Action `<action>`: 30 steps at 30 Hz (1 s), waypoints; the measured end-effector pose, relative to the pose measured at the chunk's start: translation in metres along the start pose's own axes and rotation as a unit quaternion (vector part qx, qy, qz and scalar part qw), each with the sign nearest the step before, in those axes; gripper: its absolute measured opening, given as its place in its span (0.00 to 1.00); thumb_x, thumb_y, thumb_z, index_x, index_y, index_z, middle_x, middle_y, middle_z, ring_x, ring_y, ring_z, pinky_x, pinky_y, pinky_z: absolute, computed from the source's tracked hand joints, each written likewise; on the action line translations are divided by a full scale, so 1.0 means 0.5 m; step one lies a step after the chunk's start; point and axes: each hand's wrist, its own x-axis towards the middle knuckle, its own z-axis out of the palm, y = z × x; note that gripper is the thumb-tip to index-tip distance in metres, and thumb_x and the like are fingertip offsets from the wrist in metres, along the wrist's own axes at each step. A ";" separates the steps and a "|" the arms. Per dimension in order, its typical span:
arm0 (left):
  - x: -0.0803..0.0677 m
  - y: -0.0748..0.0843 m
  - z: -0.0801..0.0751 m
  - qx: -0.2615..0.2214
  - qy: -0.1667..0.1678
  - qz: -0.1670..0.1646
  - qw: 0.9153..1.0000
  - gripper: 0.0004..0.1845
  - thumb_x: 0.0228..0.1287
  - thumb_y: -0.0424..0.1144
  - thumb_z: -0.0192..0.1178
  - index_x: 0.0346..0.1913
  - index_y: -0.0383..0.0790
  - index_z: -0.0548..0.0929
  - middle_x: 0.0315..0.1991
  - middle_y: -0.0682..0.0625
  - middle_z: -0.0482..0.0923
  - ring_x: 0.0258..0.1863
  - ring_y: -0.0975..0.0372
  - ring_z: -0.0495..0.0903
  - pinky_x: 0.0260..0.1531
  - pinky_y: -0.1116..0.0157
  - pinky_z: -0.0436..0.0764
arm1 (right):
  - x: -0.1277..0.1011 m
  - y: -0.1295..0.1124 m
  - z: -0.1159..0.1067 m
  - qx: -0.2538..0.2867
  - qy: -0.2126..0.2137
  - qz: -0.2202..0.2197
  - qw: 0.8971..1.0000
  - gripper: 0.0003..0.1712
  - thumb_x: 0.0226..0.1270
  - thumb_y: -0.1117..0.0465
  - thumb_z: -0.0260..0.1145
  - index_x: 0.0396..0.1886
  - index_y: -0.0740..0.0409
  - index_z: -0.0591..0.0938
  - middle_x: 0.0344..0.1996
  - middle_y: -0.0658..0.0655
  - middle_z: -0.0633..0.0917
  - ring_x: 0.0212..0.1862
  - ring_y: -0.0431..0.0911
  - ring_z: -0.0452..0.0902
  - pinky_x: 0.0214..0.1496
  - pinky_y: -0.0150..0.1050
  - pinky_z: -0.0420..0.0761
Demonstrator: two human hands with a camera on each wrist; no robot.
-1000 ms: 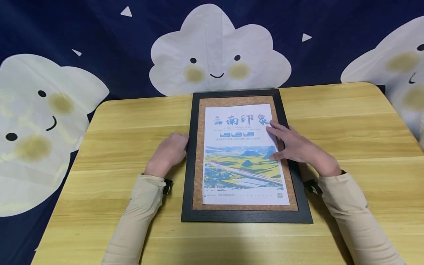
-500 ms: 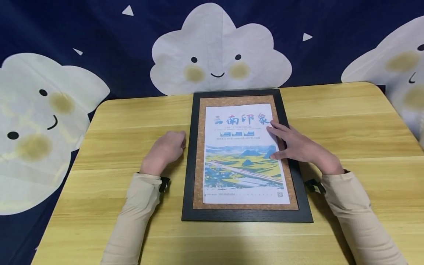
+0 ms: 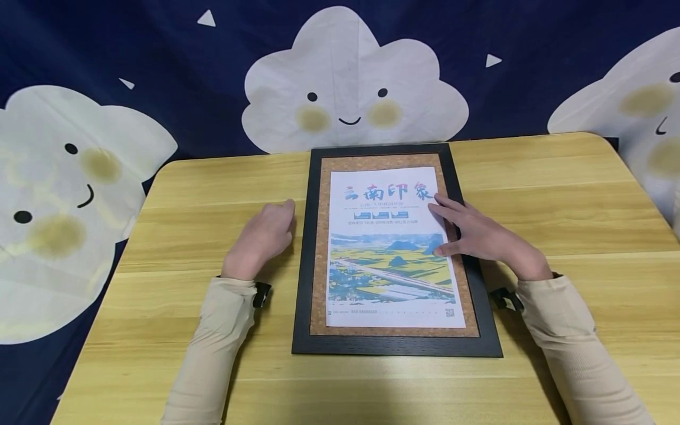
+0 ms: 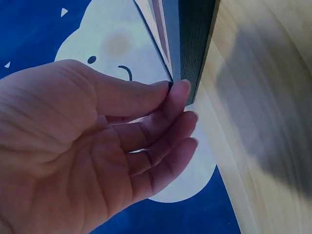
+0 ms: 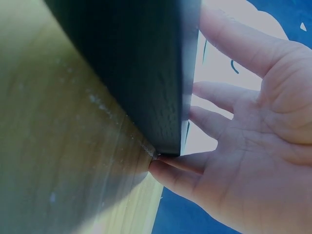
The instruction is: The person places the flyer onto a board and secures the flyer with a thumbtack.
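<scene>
A black-framed cork board point(image 3: 396, 346) lies flat on the wooden table. On it is a white printed poster point(image 3: 382, 206) with large Chinese characters above a landscape of fields. My right hand point(image 3: 480, 233) rests across the frame's right side, fingers spread and fingertips on the poster's edge. The right wrist view shows its fingers point(image 5: 209, 122) along the dark frame point(image 5: 161, 97). Just left of the board, apart from it, is my left hand point(image 3: 262, 236). In the left wrist view its thumb and index fingertips meet, and the other fingers curl; nothing held between them shows.
The pale wooden table point(image 3: 175, 236) extends on both sides of the board. Its far edge meets a dark blue cloth point(image 3: 212, 88) printed with smiling clouds. The top of the board point(image 3: 379, 150) reaches close to that far edge.
My left hand has moved away from the board's left edge, a little to the left and farther back. The right hand stays in place on the frame and poster; the board lies as before.
</scene>
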 end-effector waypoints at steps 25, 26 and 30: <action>0.009 0.004 0.004 0.014 0.067 0.026 0.997 0.09 0.74 0.23 0.53 0.45 0.27 0.85 0.43 0.36 0.84 0.49 0.44 0.82 0.50 0.51 0.82 | -0.001 0.006 0.000 -0.009 0.004 -0.013 1.000 0.56 0.65 0.51 0.77 0.82 0.65 0.56 0.83 0.67 0.45 0.79 0.75 0.38 0.70 0.74 0.54; 0.009 0.004 0.004 0.013 0.069 0.028 0.997 0.09 0.74 0.23 0.53 0.45 0.27 0.85 0.43 0.36 0.84 0.48 0.44 0.82 0.50 0.51 0.82 | -0.001 0.006 0.000 -0.008 0.004 -0.014 1.000 0.56 0.65 0.51 0.77 0.82 0.65 0.56 0.83 0.67 0.45 0.79 0.75 0.38 0.70 0.74 0.54; 0.009 0.005 0.007 0.012 0.078 0.035 0.996 0.08 0.73 0.23 0.54 0.42 0.29 0.85 0.40 0.37 0.84 0.47 0.44 0.81 0.49 0.51 0.82 | 0.000 0.006 0.000 -0.007 0.005 -0.014 1.000 0.56 0.65 0.50 0.77 0.82 0.65 0.56 0.83 0.67 0.45 0.79 0.75 0.38 0.70 0.74 0.54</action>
